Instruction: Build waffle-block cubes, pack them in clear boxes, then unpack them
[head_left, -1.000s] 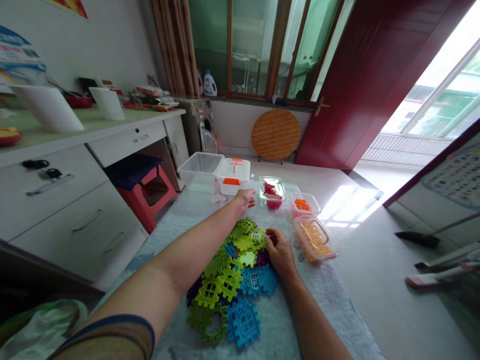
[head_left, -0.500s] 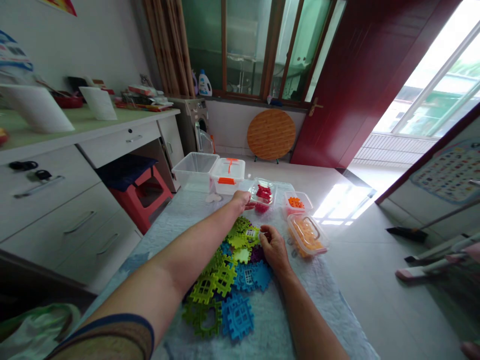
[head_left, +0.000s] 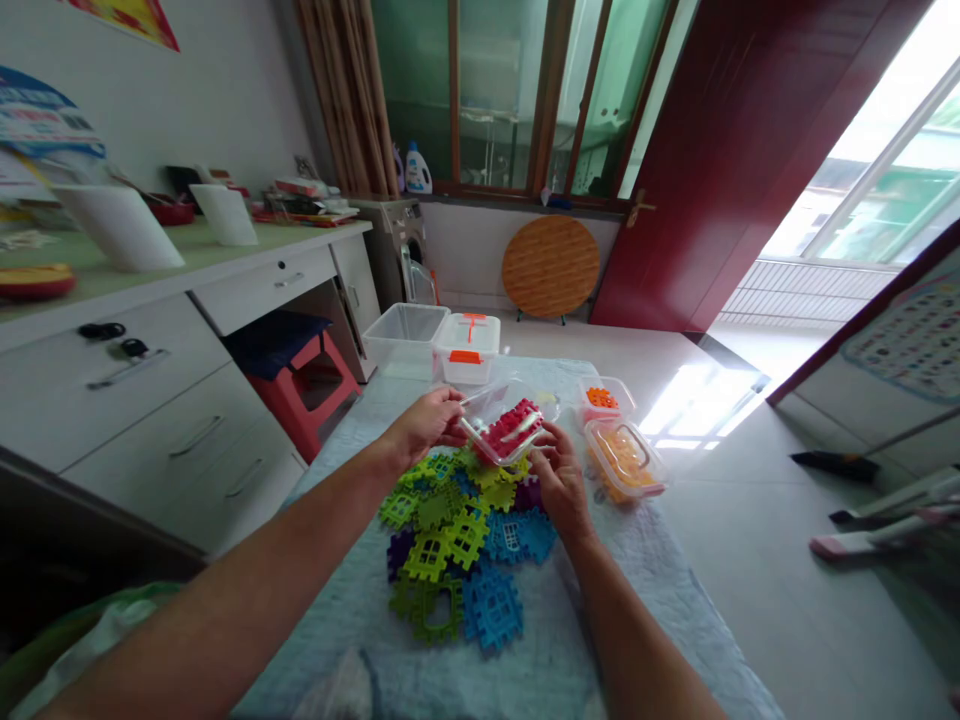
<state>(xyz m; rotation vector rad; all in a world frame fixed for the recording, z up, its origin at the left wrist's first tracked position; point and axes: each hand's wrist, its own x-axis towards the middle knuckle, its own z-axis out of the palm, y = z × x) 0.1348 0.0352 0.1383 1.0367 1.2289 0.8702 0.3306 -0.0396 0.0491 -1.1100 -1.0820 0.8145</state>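
Observation:
A clear plastic box of red building pieces is tilted between my two hands, above the far end of a pile. My left hand grips its left edge with fingers and thumb. On the near right corner, my right hand is closed on the same box. Clear plastic extends behind the red pieces; whether it is a raised lid I cannot tell. Beneath lie green toothed building panels, with blue toothed panels on the near right and a few dark purple ones partly covered.
Right of the pile stand a small box of orange pieces and a lidded box of yellow-orange pieces. Behind are a lidded clear box with orange clasps and a large clear bin. A patterned cloth covers the table.
The box of red pieces has come off its place at the back, nearer to me and over the pile. My left hand drew back with it; my right hand has joined on its right side.

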